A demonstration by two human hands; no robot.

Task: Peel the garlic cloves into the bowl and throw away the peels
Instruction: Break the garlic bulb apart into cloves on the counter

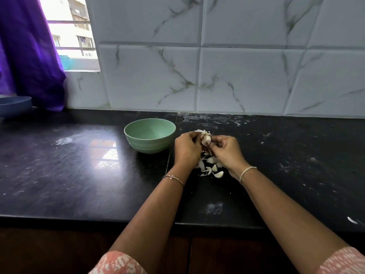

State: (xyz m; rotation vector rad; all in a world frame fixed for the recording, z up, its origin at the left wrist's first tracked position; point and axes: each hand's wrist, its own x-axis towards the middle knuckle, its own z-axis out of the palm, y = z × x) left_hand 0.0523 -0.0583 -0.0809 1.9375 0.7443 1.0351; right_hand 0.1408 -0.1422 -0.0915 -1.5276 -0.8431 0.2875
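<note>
A pale green bowl (138,144) stands on the black counter (79,165), and its inside looks bare. Just to its right I hold a garlic bulb (206,138) between both hands above the counter. My left hand (187,148) grips it from the left, and my right hand (226,150) pinches it from the right with the thumb on the bulb. Below my hands lie several loose garlic cloves and white peels (212,167) on the counter. A few more peels (198,131) show behind the bulb.
A blue plate (13,104) sits at the far left under a purple curtain (29,56). The tiled wall (237,76) closes the back of the counter. White smears and flecks mark the counter on the right. The counter's front edge (79,218) runs below my forearms.
</note>
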